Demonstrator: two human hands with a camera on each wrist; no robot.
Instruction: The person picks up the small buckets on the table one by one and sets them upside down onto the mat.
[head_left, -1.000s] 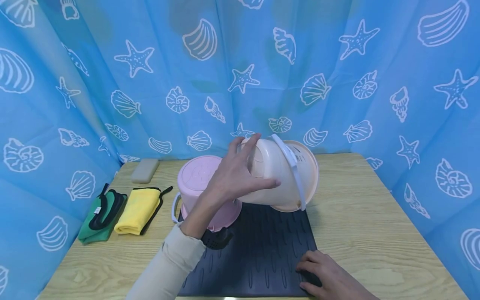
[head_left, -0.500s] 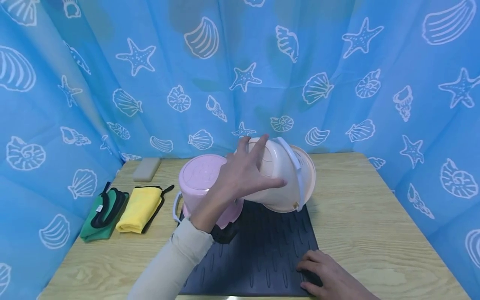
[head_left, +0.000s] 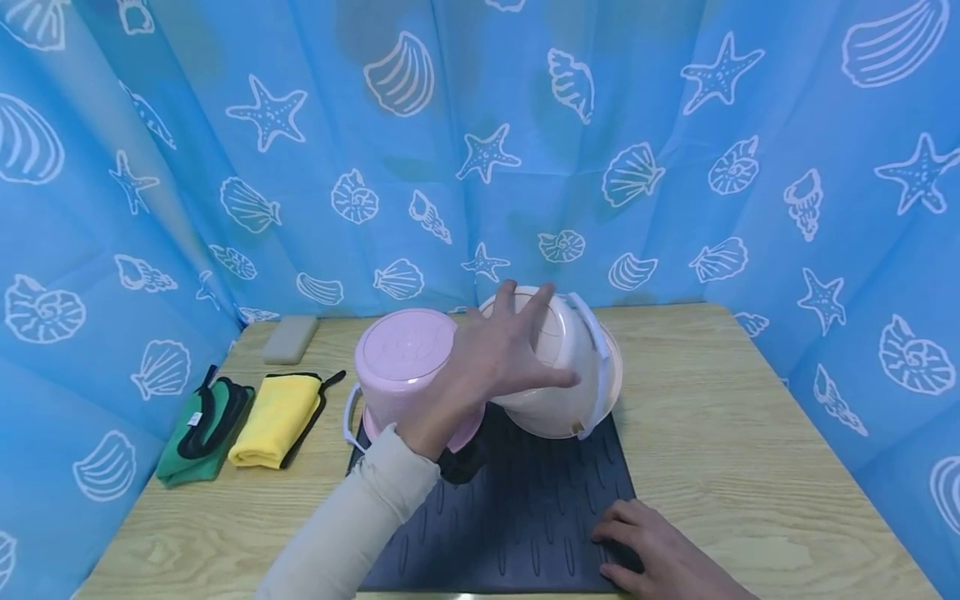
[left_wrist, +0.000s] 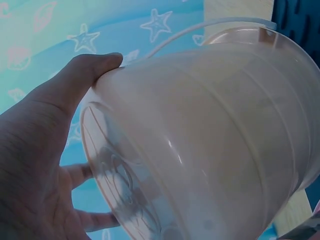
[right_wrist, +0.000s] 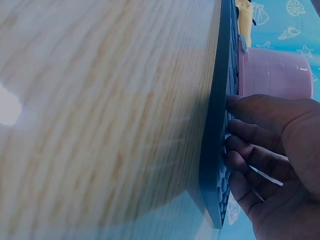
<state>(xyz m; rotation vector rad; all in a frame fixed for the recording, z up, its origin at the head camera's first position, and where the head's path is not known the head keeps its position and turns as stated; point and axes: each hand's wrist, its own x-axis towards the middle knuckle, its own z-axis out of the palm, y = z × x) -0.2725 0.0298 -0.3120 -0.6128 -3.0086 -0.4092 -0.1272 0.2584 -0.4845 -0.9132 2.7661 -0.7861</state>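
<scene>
My left hand [head_left: 498, 354] grips a cream plastic bucket [head_left: 562, 408] across its base, thumb on one side and fingers spread over the other. Mostly upside down and tilted, the bucket has its rim toward the back right of a black ridged mat [head_left: 510, 525]. In the left wrist view the thumb presses the cream bucket [left_wrist: 215, 135] at its bottom edge, and its handle arcs over the far side. Beside it a pink bucket [head_left: 405, 346] stands upside down, partly behind my left forearm. My right hand [head_left: 648, 546] rests at the mat's front right, fingers loosely bent; the right wrist view shows its fingertips at the mat's surface.
To the left on the wooden table [head_left: 757, 467] lie a folded yellow cloth [head_left: 277, 421] and a green cloth [head_left: 198, 433] with black edging. A pale grey block [head_left: 290, 339] sits behind them. A blue curtain [head_left: 420, 150] with shell prints hangs around the back and sides.
The cream bucket has tipped further toward upside down, its rim lowering to the mat. My left hand has moved slightly right and down with it. The right hand stays put.
</scene>
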